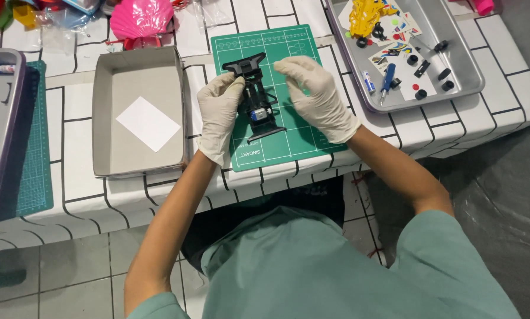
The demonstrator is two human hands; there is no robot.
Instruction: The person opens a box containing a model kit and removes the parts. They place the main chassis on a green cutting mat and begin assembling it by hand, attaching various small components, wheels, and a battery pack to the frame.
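Green-sleeved forearms reach in nearest the lens. Left hand in white glove point(219, 118), fingers closed around the side of a black plastic toy-car chassis with small silver-blue motor point(256, 100), holding it on the green gridded cutting mat point(294, 47). Right hand in white glove point(318, 97) curls loosely just right of the grip, fingertips over the chassis front end, holding nothing I can make out. Judged step: seating or checking a part on the frame. Next move likely needs a small piece from the silver metal tray point(465, 65), well right of the grip. Grey cardboard box lid point(102, 118) sits left.
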